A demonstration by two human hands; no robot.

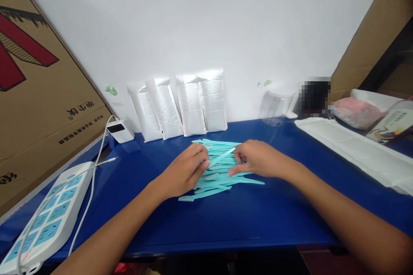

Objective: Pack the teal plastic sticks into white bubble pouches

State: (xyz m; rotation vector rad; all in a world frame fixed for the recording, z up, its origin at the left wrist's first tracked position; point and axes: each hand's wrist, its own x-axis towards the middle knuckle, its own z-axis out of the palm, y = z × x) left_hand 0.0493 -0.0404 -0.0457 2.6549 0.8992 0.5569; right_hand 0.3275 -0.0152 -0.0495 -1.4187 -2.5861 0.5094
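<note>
A heap of thin turquoise plastic sticks (222,180), which look like eyebrow razors with tapered handles, lies on the blue table. My left hand (190,165) is closed, pinching one turquoise eyebrow razor (222,157) between thumb and fingers. That razor slants up to the right above the heap. Its far tip reaches the curled fingers of my right hand (250,159), and I cannot tell whether they touch it. My right thumb stands apart from the fingers, low over the heap. The razor's near end is hidden in my left hand.
Several silver bubble mailers (193,107) lean against the wall behind the heap. A clear jar (278,105) stands back right, near a white padded sheet (351,150). At left are a power strip (48,219), a white charger (121,131) with cable and a large cardboard box (41,77).
</note>
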